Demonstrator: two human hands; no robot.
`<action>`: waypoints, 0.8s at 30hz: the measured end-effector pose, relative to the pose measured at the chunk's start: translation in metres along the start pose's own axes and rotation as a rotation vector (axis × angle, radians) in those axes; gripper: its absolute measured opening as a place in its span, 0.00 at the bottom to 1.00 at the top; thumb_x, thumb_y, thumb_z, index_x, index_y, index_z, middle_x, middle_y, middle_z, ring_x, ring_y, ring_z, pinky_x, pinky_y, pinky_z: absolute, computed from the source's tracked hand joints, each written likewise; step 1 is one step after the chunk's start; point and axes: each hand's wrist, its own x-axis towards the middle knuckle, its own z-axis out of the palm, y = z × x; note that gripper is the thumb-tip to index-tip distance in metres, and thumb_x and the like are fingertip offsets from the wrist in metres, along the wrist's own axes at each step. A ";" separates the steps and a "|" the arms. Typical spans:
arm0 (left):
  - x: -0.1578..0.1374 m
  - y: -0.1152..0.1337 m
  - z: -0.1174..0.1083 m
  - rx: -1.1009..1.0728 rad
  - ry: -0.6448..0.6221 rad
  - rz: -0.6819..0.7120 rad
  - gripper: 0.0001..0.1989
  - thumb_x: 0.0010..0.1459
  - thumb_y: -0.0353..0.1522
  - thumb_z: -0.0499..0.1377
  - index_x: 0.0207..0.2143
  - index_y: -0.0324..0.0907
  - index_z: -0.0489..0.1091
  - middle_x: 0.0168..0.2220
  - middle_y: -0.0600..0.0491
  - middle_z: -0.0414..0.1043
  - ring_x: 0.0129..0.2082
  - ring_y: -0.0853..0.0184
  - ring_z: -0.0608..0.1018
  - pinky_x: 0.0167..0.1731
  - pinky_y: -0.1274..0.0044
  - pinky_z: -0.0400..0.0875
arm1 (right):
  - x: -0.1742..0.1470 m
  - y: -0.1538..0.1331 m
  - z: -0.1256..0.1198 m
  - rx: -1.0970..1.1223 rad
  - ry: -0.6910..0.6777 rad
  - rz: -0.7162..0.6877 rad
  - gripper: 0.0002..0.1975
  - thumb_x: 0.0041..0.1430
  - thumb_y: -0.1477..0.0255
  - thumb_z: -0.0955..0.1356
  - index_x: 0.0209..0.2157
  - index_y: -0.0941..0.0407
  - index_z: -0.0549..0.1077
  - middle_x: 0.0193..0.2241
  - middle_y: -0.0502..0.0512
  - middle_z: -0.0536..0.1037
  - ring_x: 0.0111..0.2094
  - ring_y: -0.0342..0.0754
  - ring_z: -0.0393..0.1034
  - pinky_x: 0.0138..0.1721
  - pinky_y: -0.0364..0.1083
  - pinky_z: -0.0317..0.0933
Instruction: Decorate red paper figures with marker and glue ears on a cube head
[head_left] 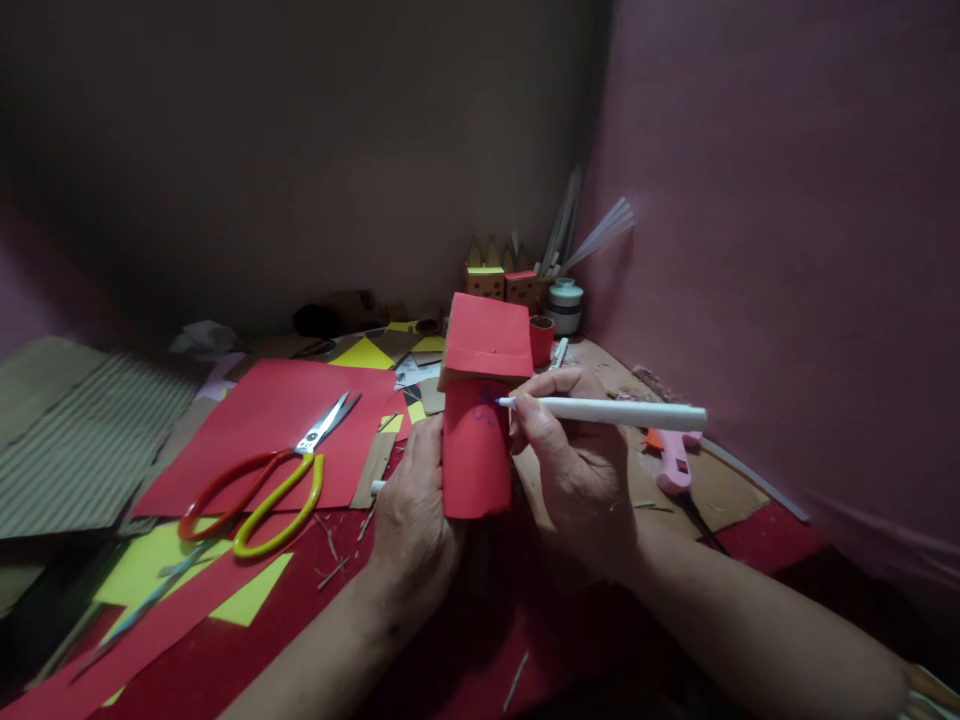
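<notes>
Closely, right hand point(581, 465) pinches white pen point(630, 412) between fingers point(538, 418); left hand point(416, 505) clasps red paper-covered piece point(478, 460).

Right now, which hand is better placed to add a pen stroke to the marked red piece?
Probably the right hand: it holds the pen, its tip by the purple marks on the red piece. The left hand holds the piece's side.

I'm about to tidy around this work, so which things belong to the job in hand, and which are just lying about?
Job in hand: white, slim-barrelled pen, in the right hand; red paper piece with boxy top, in the left hand.

Apparently just lying about: metal scissors with red and yellow handles; pink plastic glue gun; grey-brown corrugated cardboard sheet.
</notes>
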 end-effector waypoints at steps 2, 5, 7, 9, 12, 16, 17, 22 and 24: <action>0.000 0.001 0.000 0.000 0.000 -0.005 0.10 0.67 0.38 0.55 0.48 0.46 0.69 0.42 0.50 0.77 0.38 0.58 0.79 0.37 0.67 0.73 | 0.001 0.001 0.000 0.014 0.007 0.010 0.03 0.69 0.68 0.68 0.38 0.50 0.71 0.30 0.47 0.69 0.30 0.45 0.65 0.32 0.47 0.64; 0.001 0.001 0.000 0.020 0.015 0.013 0.10 0.67 0.38 0.56 0.48 0.46 0.69 0.40 0.50 0.76 0.37 0.58 0.79 0.34 0.68 0.72 | 0.002 0.002 0.001 0.017 0.005 0.011 0.03 0.69 0.68 0.68 0.38 0.50 0.70 0.30 0.47 0.70 0.30 0.45 0.65 0.32 0.47 0.64; 0.001 0.000 0.000 0.033 0.022 0.024 0.10 0.67 0.39 0.56 0.47 0.46 0.69 0.39 0.50 0.76 0.36 0.58 0.79 0.34 0.68 0.72 | 0.001 0.001 0.000 0.008 -0.005 -0.002 0.03 0.68 0.69 0.68 0.37 0.50 0.70 0.30 0.48 0.70 0.30 0.45 0.65 0.32 0.47 0.64; 0.001 -0.001 0.000 0.024 0.020 0.030 0.09 0.68 0.39 0.55 0.46 0.46 0.69 0.40 0.50 0.76 0.37 0.58 0.79 0.35 0.67 0.72 | 0.001 0.000 0.000 -0.010 -0.023 -0.009 0.03 0.68 0.69 0.68 0.37 0.51 0.71 0.31 0.48 0.71 0.31 0.45 0.65 0.32 0.47 0.64; 0.000 -0.001 -0.001 -0.004 0.005 0.021 0.09 0.68 0.39 0.55 0.47 0.47 0.69 0.42 0.50 0.76 0.39 0.58 0.79 0.37 0.66 0.73 | 0.000 -0.001 -0.001 -0.009 -0.021 -0.008 0.04 0.68 0.69 0.68 0.36 0.51 0.71 0.30 0.48 0.71 0.31 0.45 0.66 0.33 0.48 0.64; -0.001 0.000 -0.002 -0.021 -0.006 -0.006 0.10 0.68 0.39 0.56 0.48 0.47 0.69 0.42 0.49 0.76 0.39 0.57 0.79 0.38 0.65 0.73 | 0.001 0.000 0.000 0.036 0.004 0.023 0.03 0.68 0.68 0.68 0.37 0.50 0.71 0.29 0.47 0.70 0.30 0.45 0.65 0.33 0.48 0.65; -0.001 0.000 -0.002 -0.023 -0.011 -0.011 0.10 0.67 0.39 0.56 0.48 0.47 0.69 0.42 0.49 0.76 0.39 0.57 0.79 0.37 0.65 0.73 | 0.001 0.001 0.000 0.040 0.004 0.032 0.03 0.69 0.68 0.68 0.38 0.50 0.71 0.29 0.47 0.70 0.30 0.45 0.65 0.33 0.48 0.65; 0.001 -0.001 -0.001 -0.015 0.001 0.013 0.11 0.66 0.38 0.56 0.49 0.47 0.69 0.42 0.49 0.76 0.38 0.57 0.79 0.36 0.65 0.72 | 0.002 0.003 0.000 0.033 0.001 0.033 0.03 0.69 0.67 0.68 0.39 0.50 0.70 0.30 0.47 0.70 0.30 0.45 0.64 0.32 0.47 0.64; 0.001 -0.002 -0.001 -0.009 0.010 0.030 0.10 0.66 0.37 0.56 0.47 0.46 0.69 0.41 0.49 0.76 0.38 0.57 0.78 0.35 0.66 0.71 | 0.002 0.003 0.001 0.029 0.000 0.013 0.03 0.69 0.68 0.68 0.38 0.50 0.71 0.31 0.47 0.70 0.30 0.44 0.64 0.32 0.47 0.64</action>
